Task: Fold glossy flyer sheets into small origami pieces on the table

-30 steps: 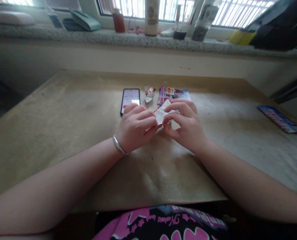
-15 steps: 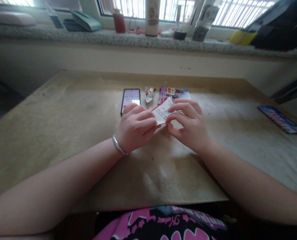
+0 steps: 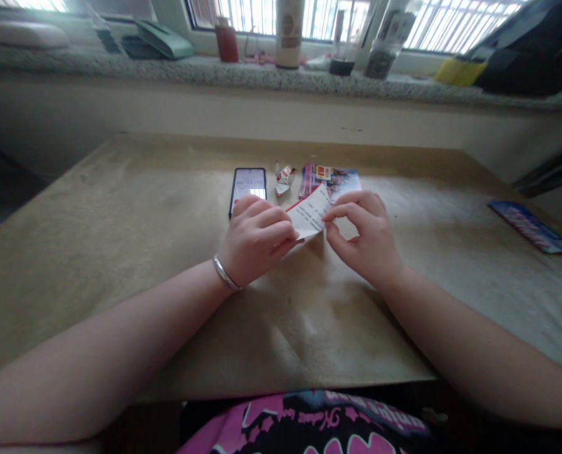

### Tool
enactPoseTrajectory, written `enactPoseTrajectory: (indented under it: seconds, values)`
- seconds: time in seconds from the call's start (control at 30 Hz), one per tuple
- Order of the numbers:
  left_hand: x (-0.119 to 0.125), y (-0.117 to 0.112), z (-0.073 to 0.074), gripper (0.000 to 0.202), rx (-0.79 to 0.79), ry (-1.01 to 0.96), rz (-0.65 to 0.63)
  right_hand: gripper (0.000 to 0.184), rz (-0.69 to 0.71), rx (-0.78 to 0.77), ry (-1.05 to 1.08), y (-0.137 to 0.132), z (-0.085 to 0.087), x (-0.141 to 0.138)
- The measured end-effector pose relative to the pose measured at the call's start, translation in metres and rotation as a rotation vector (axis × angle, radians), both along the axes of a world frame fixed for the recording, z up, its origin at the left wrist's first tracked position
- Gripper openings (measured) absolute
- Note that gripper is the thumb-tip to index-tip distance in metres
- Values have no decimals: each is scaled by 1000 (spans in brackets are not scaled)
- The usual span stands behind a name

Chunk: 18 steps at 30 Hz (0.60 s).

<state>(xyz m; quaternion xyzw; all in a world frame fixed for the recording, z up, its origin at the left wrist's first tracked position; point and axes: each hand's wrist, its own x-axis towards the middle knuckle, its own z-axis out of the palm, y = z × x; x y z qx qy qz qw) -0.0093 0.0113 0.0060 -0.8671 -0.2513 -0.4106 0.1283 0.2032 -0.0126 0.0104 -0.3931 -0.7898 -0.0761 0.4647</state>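
A small white sheet of printed paper (image 3: pixel 310 213) with a red edge is held just above the table, tilted. My left hand (image 3: pixel 261 238), with a silver bangle at the wrist, is closed on its left end. The thumb and forefinger of my right hand (image 3: pixel 363 230) pinch its right edge. Behind my left hand lies a phone (image 3: pixel 249 183) with a timer on its screen, partly covered by the fingers. A crumpled red-and-white paper piece (image 3: pixel 284 180) sits to the right of the phone. Colourful printed leaflets (image 3: pixel 340 179) lie behind the paper.
The brown tabletop (image 3: pixel 143 208) spreads around my arms. A blue printed packet (image 3: pixel 531 226) rests at its right side. On the stone windowsill (image 3: pixel 243 72) stand a red bottle (image 3: pixel 227 41), a white cylinder (image 3: pixel 288 34), a clear container (image 3: pixel 387 44) and a yellow object (image 3: pixel 460 71).
My right hand has shifted slightly to the right along the paper's edge, and more of the printed side shows. My left hand has barely moved.
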Motion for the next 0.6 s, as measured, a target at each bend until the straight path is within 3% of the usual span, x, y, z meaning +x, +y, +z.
enactPoseTrajectory:
  seconds: [0.13, 0.27, 0.53, 0.6]
  values:
    - [0, 0, 0, 24, 7, -3, -6, 12, 44, -69, 29, 0, -1, 3]
    - [0, 0, 0, 23, 2, -21, -18, 11, 101, -20, -60, -1, -1, 2]
    - [0, 0, -2, 15, -59, -28, -46, 9, 50, 42, -169, -2, -3, 2]
    - [0, 1, -4, 27, -128, -43, -16, 10, 51, 49, -152, 0, -3, 5]
